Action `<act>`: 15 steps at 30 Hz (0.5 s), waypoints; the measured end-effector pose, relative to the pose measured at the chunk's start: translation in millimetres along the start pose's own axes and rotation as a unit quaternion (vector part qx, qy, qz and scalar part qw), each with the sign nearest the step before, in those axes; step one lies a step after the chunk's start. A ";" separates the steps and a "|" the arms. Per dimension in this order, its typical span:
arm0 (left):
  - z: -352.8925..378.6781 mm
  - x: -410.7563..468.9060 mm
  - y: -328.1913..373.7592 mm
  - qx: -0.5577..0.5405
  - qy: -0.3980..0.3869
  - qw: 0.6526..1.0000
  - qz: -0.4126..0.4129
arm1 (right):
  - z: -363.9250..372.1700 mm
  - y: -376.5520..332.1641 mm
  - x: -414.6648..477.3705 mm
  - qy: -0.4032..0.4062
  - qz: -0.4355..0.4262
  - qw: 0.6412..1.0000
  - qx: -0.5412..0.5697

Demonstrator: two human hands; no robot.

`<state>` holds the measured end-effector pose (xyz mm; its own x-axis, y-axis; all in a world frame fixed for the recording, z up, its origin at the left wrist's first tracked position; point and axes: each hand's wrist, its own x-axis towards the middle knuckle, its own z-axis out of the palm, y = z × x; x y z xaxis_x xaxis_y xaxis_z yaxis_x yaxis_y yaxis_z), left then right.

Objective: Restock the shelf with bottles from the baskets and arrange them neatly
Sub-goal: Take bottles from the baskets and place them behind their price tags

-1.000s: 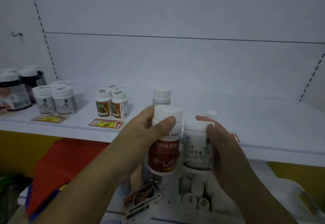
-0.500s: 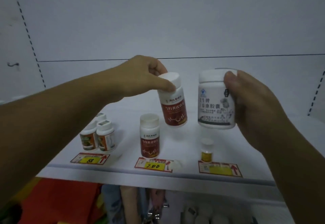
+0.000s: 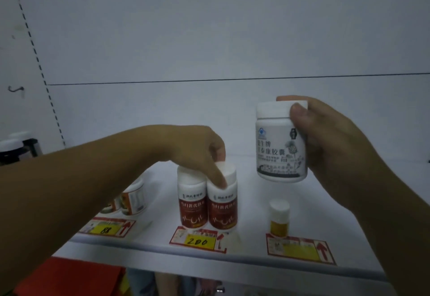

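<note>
The left hand [image 3: 197, 151] curls its thumb and fingers around the white cap of a red bottle [image 3: 223, 205], which stands on the shelf [image 3: 251, 202] right under the hand. A second red bottle [image 3: 192, 205] stands touching it, under the wrist. The right hand [image 3: 330, 146] grips a big white jar [image 3: 279, 146] up in the air. A little yellow bottle [image 3: 279, 219] stands on the shelf below that hand.
</note>
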<state>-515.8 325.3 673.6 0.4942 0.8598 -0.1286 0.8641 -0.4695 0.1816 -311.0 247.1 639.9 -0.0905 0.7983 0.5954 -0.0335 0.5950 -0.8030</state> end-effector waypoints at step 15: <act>-69.2 -85.5 -231.8 -0.009 0.255 0.962 -0.093 | 185.9 0.9 115.7 -0.120 -0.046 0.981 -0.142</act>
<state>-765.0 374.5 710.0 0.2161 0.9175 0.3339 0.9287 -0.2987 0.2197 -506.5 322.7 703.0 -0.3335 0.7158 0.6136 0.2232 0.6923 -0.6863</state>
